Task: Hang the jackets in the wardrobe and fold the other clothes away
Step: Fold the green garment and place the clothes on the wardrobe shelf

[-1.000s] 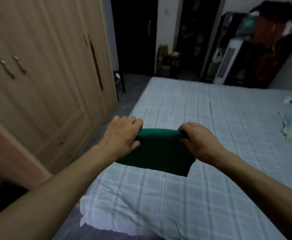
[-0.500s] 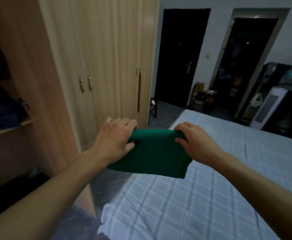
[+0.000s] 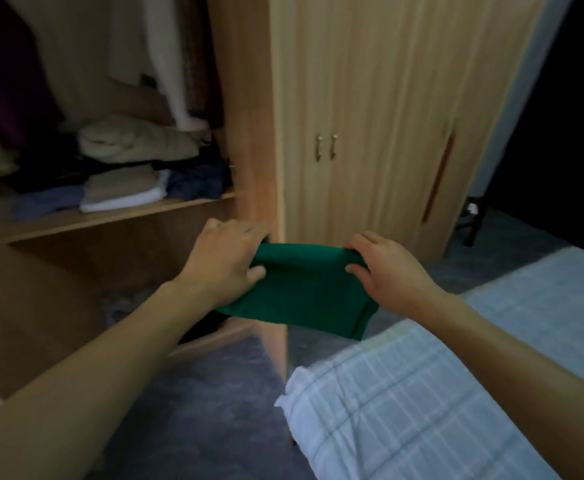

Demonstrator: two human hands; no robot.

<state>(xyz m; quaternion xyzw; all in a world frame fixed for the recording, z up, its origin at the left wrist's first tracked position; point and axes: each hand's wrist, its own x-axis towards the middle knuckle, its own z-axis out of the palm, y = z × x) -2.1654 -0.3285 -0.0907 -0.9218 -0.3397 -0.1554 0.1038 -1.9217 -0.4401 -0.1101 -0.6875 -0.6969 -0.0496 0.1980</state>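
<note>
A folded dark green garment (image 3: 304,289) hangs in the air between my two hands, in front of the wardrobe's vertical divider (image 3: 249,133). My left hand (image 3: 224,261) grips its left end, thumb on top and fingers curled under. My right hand (image 3: 387,268) grips its right end the same way. The open wardrobe compartment at the left has a shelf (image 3: 110,216) with stacked folded clothes (image 3: 124,188), and hanging garments (image 3: 176,64) above them.
Closed wardrobe doors with small metal handles (image 3: 325,147) stand straight ahead. The bed with a light checked sheet (image 3: 457,393) fills the lower right. Grey carpet (image 3: 197,410) lies between bed and wardrobe. An open wardrobe door (image 3: 24,306) stands at the lower left.
My view has swung left from the bed to the open wardrobe. Both hands still hold the green garment, which now hangs near the divider instead of over the bed.
</note>
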